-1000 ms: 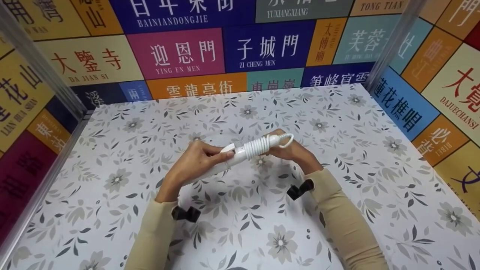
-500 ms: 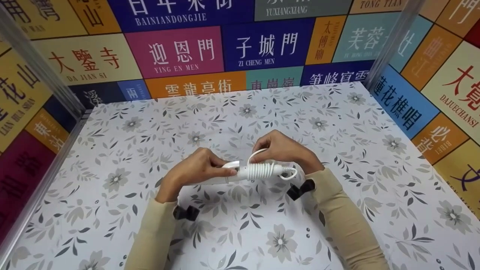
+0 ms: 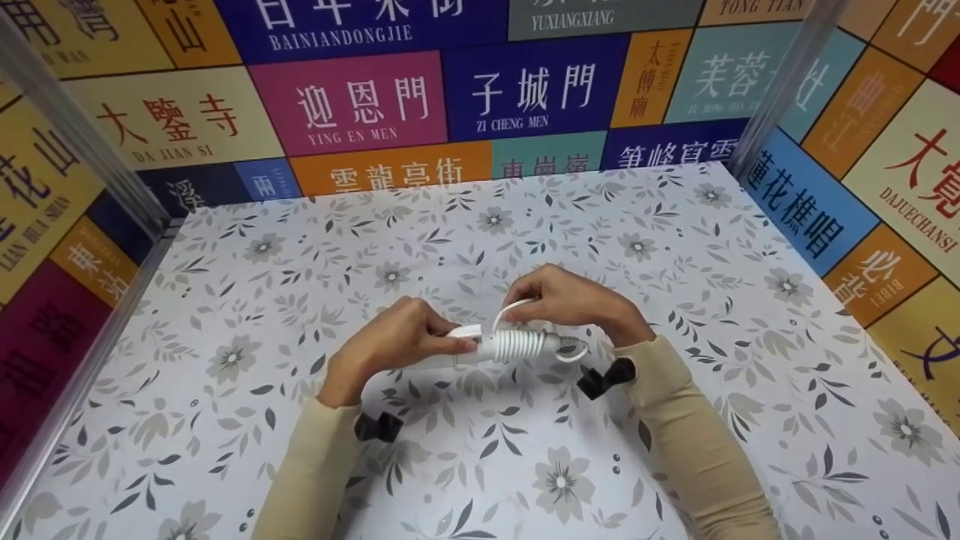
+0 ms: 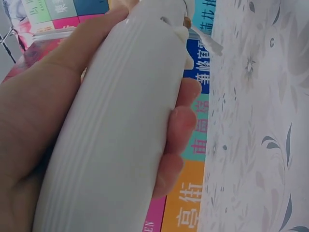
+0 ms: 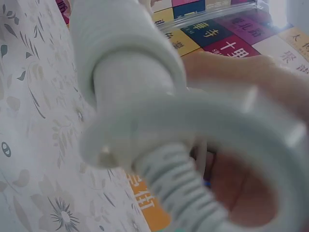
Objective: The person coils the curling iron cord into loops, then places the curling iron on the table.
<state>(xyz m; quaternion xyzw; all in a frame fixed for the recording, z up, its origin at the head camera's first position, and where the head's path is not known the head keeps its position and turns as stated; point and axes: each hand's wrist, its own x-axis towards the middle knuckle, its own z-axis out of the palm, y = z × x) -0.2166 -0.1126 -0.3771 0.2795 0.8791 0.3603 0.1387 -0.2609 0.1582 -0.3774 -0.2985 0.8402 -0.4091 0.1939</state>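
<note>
My left hand [image 3: 401,337] grips a white wand-shaped appliance [image 4: 116,111] with a long ribbed body, held roughly level above the table. The thumb lies along one side and the fingertips [image 4: 181,125] curl round the other. Beside that thumb a flat white piece [image 3: 466,331] sticks out. White cord [image 3: 520,345] is wound in several turns round the appliance's right part. Just above these turns, my right hand [image 3: 570,296] pinches a raised strand of the cord. At the right end the cord leaves through a ridged sleeve [image 5: 176,176] and bends back in a loop.
A white table [image 3: 562,480] with a grey flower-and-leaf pattern lies beneath both hands. Colourful panels [image 3: 352,101] with large characters stand along its back and sides. Black clips [image 3: 379,427] are at both sleeve cuffs.
My right hand has come from behind the appliance's right end to above the wound cord and lifted a strand. The appliance has turned from slanting to nearly level, its right end moving nearer.
</note>
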